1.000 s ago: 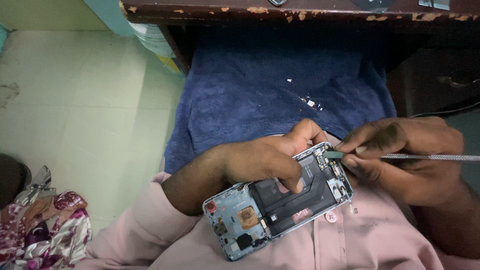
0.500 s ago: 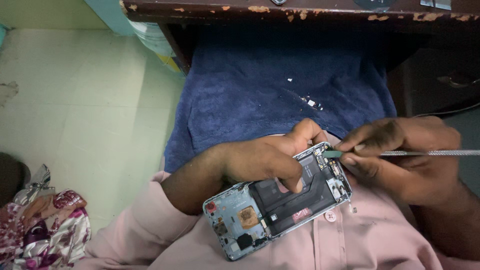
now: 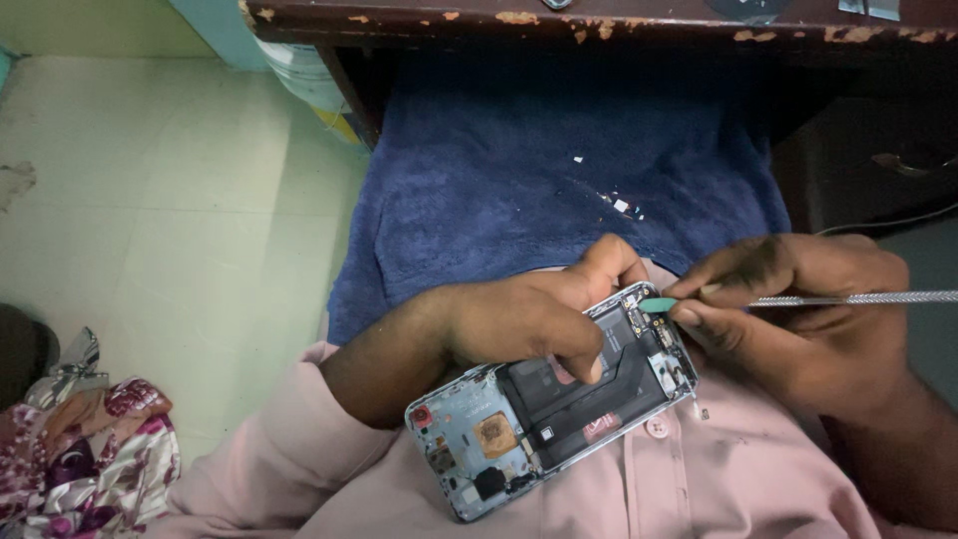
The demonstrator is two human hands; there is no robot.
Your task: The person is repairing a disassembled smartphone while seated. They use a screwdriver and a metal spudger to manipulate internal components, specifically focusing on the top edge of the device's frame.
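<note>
Pale-blue opened smartphone [image 3: 549, 429], back cover off, held against a pink buttoned shirt [image 3: 699, 489] and probed with a thin metal tool.

Phone lies tilted on the person's chest, black battery and small boards exposed, camera end lower left. Left hand [image 3: 519, 319] is closed over the phone's upper edge, thumb pressing on the battery, forefinger curled round the phone's top corner. Right hand [image 3: 798, 309], just right of the phone, pinches a slim knurled steel pry tool with a green tip [image 3: 848, 298]; the tip meets the phone's upper right corner. Beyond the phone, a dark blue towel [image 3: 559, 170] spreads under a chipped brown wooden desk edge [image 3: 599, 15]. Far left of the phone, floral cloth [image 3: 90, 449] lies on pale green floor tiles [image 3: 170, 200].
</note>
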